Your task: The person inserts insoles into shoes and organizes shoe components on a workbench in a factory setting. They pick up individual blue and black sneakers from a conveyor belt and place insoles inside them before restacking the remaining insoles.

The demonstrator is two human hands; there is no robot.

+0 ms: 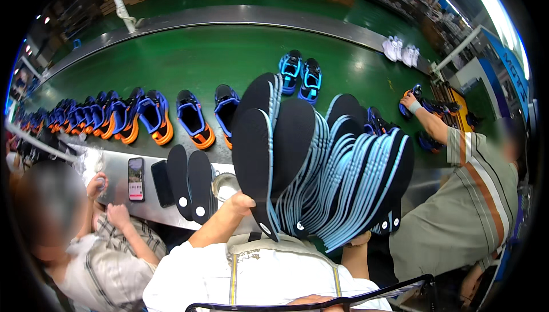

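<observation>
A thick fanned stack of black shoe insoles (pixel 403 166) with light blue edges stands upright in front of my chest. My left hand (pixel 241 203) is closed on the left end of the stack, its thumb on the nearest insole (pixel 251 163). Under the lower right of the stack, my right hand (pixel 360 239) holds it from below; most of its fingers are hidden. Two more black insoles (pixel 200 183) with white round stickers lie left of my left hand on the metal ledge, beside a round tin (pixel 225 185).
Black, blue and orange shoes (pixel 154 116) line the green conveyor (pixel 229 49). A black and light blue pair (pixel 300 74) sits beyond the stack. Two phones (pixel 136 179) lie on the metal ledge. A co-worker (pixel 57 220) sits left; another (pixel 463 197) at right touches a shoe.
</observation>
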